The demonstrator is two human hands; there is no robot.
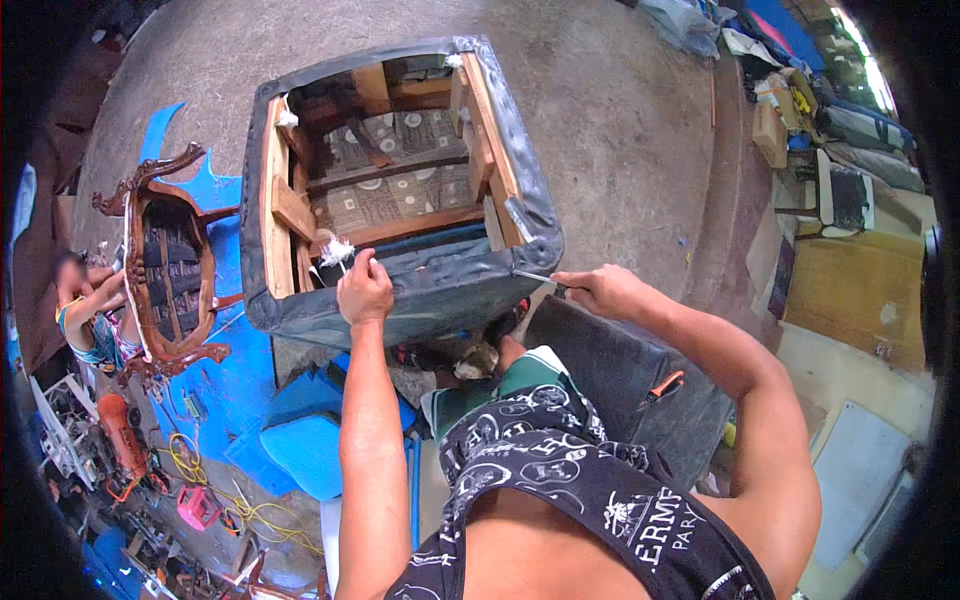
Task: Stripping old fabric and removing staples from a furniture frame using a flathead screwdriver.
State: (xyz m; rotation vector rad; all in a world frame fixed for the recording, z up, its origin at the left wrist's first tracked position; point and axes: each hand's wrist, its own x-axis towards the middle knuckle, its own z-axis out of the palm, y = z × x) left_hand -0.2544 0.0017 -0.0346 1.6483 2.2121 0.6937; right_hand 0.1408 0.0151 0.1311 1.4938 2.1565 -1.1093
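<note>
An upholstered chair lies with its open underside up in front of me, its wooden frame showing inside dark, worn leather-like covering. On the near rim, my left hand is closed, fingers curled together; what they hold, if anything, is hidden. White stuffing pokes out just beyond those fingers. My right hand grips a screwdriver-like tool with a thin metal shaft. Its tip touches the dark covering at the near right corner. Patterned fabric and wooden crossbars show inside the frame.
By my right leg stands a dark padded block with an orange-handled tool on it. At left, another person works at a carved wooden chair frame over blue sheeting. A yellow cord trails on the floor.
</note>
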